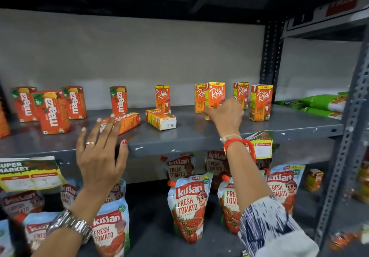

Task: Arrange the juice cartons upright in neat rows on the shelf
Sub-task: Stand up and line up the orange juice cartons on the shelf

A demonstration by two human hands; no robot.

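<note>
On the grey metal shelf point(199, 135) stand several orange Real cartons; my right hand point(225, 115) grips one upright Real carton point(216, 94) from the front. Other upright Real cartons point(260, 102) stand to its right and one point(162, 98) to its left. A Real carton point(160, 119) lies on its side mid-shelf. A Maaza carton point(125, 122) also lies flat, just beyond the spread fingers of my left hand point(99, 153), which hovers in front of the shelf edge holding nothing. Upright Maaza cartons point(52, 112) stand at the left.
Green packets point(319, 105) lie at the shelf's right end. Ketchup pouches point(188, 206) fill the shelf below. Price tags point(30, 175) hang from the shelf edge. A perforated grey upright point(343, 157) bounds the right side.
</note>
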